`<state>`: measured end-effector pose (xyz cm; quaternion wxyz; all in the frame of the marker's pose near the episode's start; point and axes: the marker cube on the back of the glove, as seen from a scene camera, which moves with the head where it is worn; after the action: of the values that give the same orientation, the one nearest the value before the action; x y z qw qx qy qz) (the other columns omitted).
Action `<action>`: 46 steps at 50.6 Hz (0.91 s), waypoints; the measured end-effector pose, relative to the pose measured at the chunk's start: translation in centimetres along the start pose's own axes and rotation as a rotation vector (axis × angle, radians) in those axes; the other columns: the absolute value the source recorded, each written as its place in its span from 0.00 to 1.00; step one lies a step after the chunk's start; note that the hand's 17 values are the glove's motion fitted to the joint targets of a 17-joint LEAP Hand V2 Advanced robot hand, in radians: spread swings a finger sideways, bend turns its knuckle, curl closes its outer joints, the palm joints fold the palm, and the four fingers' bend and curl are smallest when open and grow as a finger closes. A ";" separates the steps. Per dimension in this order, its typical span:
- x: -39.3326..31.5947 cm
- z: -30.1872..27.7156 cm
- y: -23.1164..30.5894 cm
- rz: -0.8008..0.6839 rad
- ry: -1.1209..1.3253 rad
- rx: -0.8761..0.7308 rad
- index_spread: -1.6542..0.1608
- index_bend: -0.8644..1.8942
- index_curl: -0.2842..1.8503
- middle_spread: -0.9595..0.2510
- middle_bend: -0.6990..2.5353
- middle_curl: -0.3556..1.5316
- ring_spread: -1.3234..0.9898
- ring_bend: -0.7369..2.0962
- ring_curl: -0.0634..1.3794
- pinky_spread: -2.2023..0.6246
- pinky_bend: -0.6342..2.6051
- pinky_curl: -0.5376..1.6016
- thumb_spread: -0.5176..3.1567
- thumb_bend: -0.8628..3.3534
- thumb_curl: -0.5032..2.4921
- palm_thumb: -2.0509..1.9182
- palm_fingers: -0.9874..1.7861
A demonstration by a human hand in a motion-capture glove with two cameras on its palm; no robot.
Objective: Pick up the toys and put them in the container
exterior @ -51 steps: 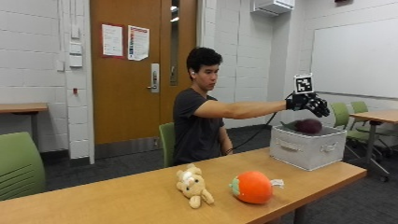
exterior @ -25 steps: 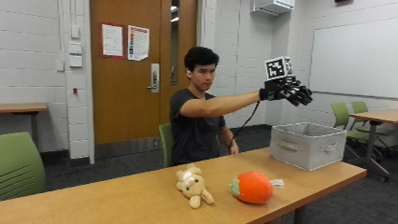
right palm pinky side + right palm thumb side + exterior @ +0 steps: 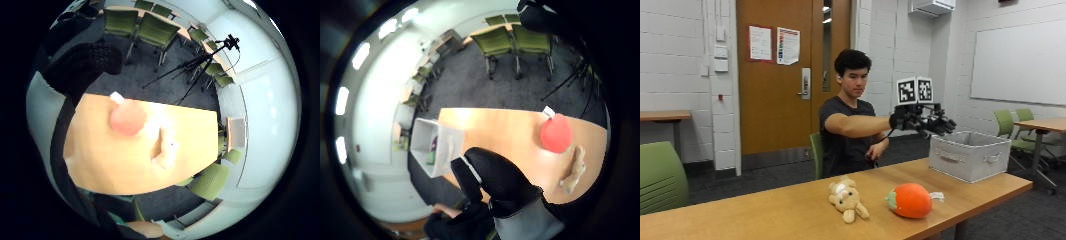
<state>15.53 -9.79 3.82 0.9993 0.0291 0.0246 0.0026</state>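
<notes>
Two toys on the wooden table [image 3: 780,210]: orange round plush [image 3: 909,200] and a cream teddy plush [image 3: 847,199], lying side by side near the front edge, teddy on its back, orange one just beside it on the container side. Neither is touched by anything.

Container [image 3: 970,155] is a grey fabric bin with handles, standing upright at the far end of the same table, well apart from the two toys. Thumb side palm view looks down into the bin [image 3: 431,145]; something small and dark/green shows inside, can't tell what it is.

Gloved right hand [image 3: 925,120] is up in the air on an outstretched arm, between the person's torso and the bin, above table level, not over the toys. Fingers spread and relaxed, holding nothing. Thumb side palm view shows the glove's fingers [image 3: 497,175] loosely bent with nothing between them, and the orange plush [image 3: 556,133] and teddy [image 3: 574,170] on the table below. Little finger side palm view shows the same pair from above: orange plush [image 3: 128,118], teddy [image 3: 165,148], tabletop [image 3: 100,165].

Bare left hand [image 3: 874,151] is low in front of the torso, off the table, fingers state can't tell.

Person sits behind the table on a green chair [image 3: 816,150].
</notes>
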 end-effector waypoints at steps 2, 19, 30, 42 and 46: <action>0.9 1.9 -0.2 0.011 0.006 -0.022 0.70 0.37 0.45 0.66 0.37 0.45 0.48 0.55 0.24 0.75 0.56 0.43 0.42 0.19 0.25 0.49 0.35; 5.8 15.0 -0.3 0.099 -0.019 -0.182 0.70 0.37 0.40 0.68 0.33 0.43 0.50 0.50 0.21 0.78 0.54 0.42 0.40 0.18 0.23 0.48 0.34; 6.5 20.3 1.4 0.132 -0.083 -0.282 0.71 0.37 0.37 0.70 0.32 0.42 0.51 0.47 0.19 0.78 0.53 0.41 0.39 0.18 0.23 0.48 0.34; 6.4 22.3 3.8 0.131 -0.044 -0.350 0.71 0.37 0.35 0.74 0.26 0.39 0.53 0.43 0.18 0.78 0.56 0.42 0.38 0.19 0.23 0.50 0.32; 6.5 22.0 3.8 0.139 -0.057 -0.330 0.70 0.38 0.35 0.75 0.25 0.37 0.53 0.45 0.19 0.78 0.56 0.42 0.38 0.20 0.24 0.51 0.34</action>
<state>23.10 -7.26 25.64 0.9882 -0.1334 -0.0067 0.0750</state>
